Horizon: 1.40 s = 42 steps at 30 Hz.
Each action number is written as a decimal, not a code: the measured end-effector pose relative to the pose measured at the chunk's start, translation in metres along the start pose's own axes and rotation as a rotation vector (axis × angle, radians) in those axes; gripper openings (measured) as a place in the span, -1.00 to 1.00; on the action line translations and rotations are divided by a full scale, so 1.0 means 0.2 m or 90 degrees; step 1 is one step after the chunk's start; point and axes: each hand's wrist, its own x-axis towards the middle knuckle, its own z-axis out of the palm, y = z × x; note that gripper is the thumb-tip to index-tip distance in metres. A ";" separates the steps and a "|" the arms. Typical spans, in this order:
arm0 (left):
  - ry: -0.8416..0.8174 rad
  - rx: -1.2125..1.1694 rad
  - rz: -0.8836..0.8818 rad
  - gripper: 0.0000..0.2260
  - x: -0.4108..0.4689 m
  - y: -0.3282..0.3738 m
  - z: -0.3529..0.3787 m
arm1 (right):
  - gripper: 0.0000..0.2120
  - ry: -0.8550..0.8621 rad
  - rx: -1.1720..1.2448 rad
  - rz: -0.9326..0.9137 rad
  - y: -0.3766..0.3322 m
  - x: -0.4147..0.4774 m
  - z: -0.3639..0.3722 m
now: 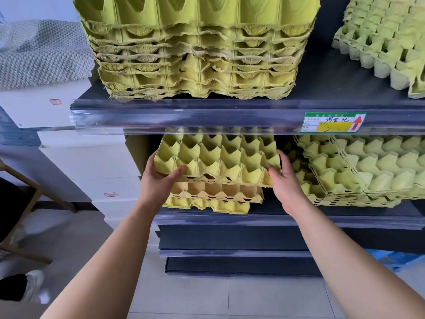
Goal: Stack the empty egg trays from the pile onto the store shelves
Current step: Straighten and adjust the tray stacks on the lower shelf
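Beneath a shelf's point(207, 117) handwritten price tag point(334, 122), both hands point(158, 180) point(286, 180) grip an egg tray point(218, 157).

Arms outstretched, left grip point(158, 178), right grip point(287, 180) clasping (thumbs on top)

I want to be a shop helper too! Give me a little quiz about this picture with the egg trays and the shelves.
1. True or false: the left hand and the right hand both hold the top egg tray.
2. Where is the price label? A) on the front edge of the upper shelf; B) on the floor; C) on a white box.
3. Fill in: the arrow on the label is coloured ____.
Key: 1 true; 2 A; 3 red.
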 end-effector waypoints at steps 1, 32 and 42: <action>-0.004 0.002 -0.003 -0.44 0.00 -0.01 0.01 | -0.56 0.002 -0.004 0.007 0.03 -0.01 -0.01; -0.031 -0.022 -0.072 -0.40 0.04 -0.20 -0.11 | -0.48 -0.064 0.126 0.047 0.09 0.00 0.19; -0.005 0.042 -0.092 -0.50 -0.02 -0.23 -0.09 | -0.49 -0.069 0.069 0.054 0.13 0.02 0.21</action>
